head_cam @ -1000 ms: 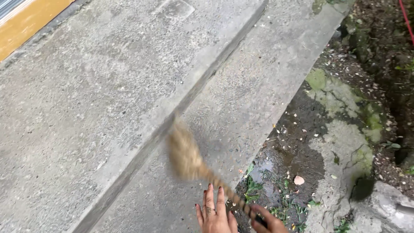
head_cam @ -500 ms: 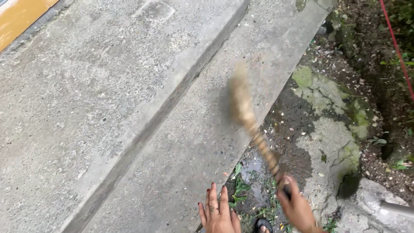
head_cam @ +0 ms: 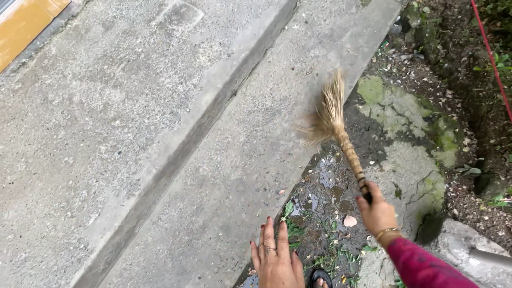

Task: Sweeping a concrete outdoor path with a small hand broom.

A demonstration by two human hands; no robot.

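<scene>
Right hand (head_cam: 377,212) grips the dark end of the broom (head_cam: 337,128) handle, fingers wrapped closed around it. A gold bangle (head_cam: 388,232) sits at the wrist above a magenta sleeve (head_cam: 426,269). The broom is short, made of straw-coloured fibres, with a banded, bound handle running up and left from the hand. Its fanned tip lies at the outer edge of the lower concrete step (head_cam: 256,160), right where the concrete meets the wet, mossy ground (head_cam: 405,133).

Left hand (head_cam: 276,260) holds nothing. Fingers are extended and slightly spread, palm down, low in the view over the step edge; a ring shows on 1 finger. Whether it touches the concrete cannot be told.

Surroundings: a raised concrete slab (head_cam: 106,106) to the left, 1 level above the step. A small puddle (head_cam: 325,184) with weeds and fallen petals lies just beside the step edge, near the broom handle. A sandal toe (head_cam: 321,277) shows at the bottom. A red hose (head_cam: 490,58) crosses the dirt at far right.

Judgement on doing the sweep well:
1. Keep the fibre tip flat and in light contact with the concrete, so grit is pushed, not flicked.
2. Drive strokes outward, off the step toward the dirt.
3. Keep the tip clear of the puddle; wet fibres would likely smear mud onto the step.
4. Overlap successive strokes along the edge.
</scene>
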